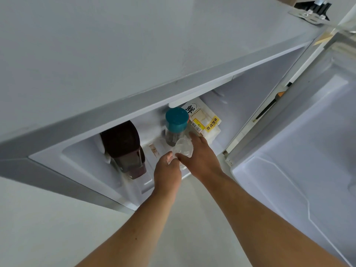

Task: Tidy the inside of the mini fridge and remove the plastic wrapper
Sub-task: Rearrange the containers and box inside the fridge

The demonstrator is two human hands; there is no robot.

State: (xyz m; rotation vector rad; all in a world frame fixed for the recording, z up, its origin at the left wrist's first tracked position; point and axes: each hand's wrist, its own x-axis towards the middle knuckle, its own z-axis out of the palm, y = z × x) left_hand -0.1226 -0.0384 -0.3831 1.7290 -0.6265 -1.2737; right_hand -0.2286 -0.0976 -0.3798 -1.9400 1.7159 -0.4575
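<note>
Head view
My left hand (167,170): fingers curled closed on the near end of the plastic wrapper (183,149), pinching it at the front lip of the mini fridge (134,97).
My right hand (200,157): thumb and fingers closed round the far, wider part of the same wrapper, palm turned toward my left hand; the two hands touch at the fingertips.
Wrapper, where: between my two hands, just inside the open front of the fridge compartment, held off the fridge floor as far as I can tell.
Wrapper, long axis: runs from my left grip up and away to my right grip, toward the back of the fridge; the crumpled, rounded end points at the jar. Clear film, so its exact edges are hard to make out.
Beyond my grip: a jar with a teal lid (176,120), upright, just past the wrapper's far end; I cannot tell whether they touch.
Beyond and right of my grip: a bread package (204,118) with a yellow label, leaning beside the jar.
Left of my grip: a dark brown container (123,147), well apart from my hands.
Right of my grip: the open fridge door (300,147), its inner liner facing me.
</note>
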